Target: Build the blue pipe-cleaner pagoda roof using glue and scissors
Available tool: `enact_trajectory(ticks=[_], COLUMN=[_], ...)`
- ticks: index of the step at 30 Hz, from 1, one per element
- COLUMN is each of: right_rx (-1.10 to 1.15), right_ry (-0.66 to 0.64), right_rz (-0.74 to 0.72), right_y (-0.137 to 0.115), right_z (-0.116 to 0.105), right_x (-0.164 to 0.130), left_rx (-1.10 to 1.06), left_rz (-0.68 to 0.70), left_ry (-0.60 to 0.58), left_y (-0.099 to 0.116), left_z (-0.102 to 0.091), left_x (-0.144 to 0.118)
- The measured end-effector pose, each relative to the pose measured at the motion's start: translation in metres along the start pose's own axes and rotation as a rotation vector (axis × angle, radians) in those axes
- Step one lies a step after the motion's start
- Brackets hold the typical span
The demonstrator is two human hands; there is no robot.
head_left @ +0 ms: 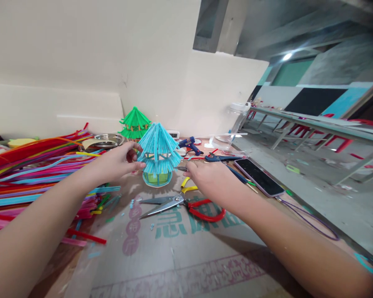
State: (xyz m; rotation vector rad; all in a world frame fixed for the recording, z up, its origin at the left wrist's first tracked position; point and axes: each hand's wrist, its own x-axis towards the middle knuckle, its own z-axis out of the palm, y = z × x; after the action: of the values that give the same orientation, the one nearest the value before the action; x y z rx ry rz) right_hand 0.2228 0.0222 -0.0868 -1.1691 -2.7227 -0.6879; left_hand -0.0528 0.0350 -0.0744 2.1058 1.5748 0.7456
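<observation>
Both forearms fill the lower corners, cut off by the bottom edge. Everything below is placed from the blue pagoda (158, 154), a small tiered model of fuzzy blue stems standing upright on the cardboard sheet (180, 256), its long axis vertical, peak pointing up, green base at the bottom.

Left of the pagoda, the left hand (118, 163) touches its lower roof tier, thumb and fingers curled against the fringe; whether they truly pinch it is hard to make out. Right of the pagoda, the right hand (207, 174) lies palm down, and its fingertips reach the edge of the lower tier. The fingers look loosely together; what lies under the palm is hidden. A yellow handle (186, 185) pokes out just beneath that hand, the rest of the tool covered.

In front of the pagoda lie the scissors (180, 205), blades toward the left, red handles partly under the right wrist. Behind it stands a green pagoda (134, 123), half hidden by the blue peak. Behind and to the right sits a blue glue gun (189, 145). Farther right lies a phone (259, 177), face up. Far left spreads a heap of coloured stems (34, 169), running out of view.
</observation>
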Motion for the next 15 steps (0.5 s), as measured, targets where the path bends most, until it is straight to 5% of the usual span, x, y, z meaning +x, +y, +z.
enact_trajectory(ticks=[15], right_rx=[0.054], right_ry=[0.032], right_rz=[0.020], right_y=[0.0020], right_z=[0.0021], right_x=[0.0009], left_rx=[0.034], left_rz=[-0.003], left_ry=[0.013], left_y=[-0.0028], left_z=[0.0006], left_x=[0.0017])
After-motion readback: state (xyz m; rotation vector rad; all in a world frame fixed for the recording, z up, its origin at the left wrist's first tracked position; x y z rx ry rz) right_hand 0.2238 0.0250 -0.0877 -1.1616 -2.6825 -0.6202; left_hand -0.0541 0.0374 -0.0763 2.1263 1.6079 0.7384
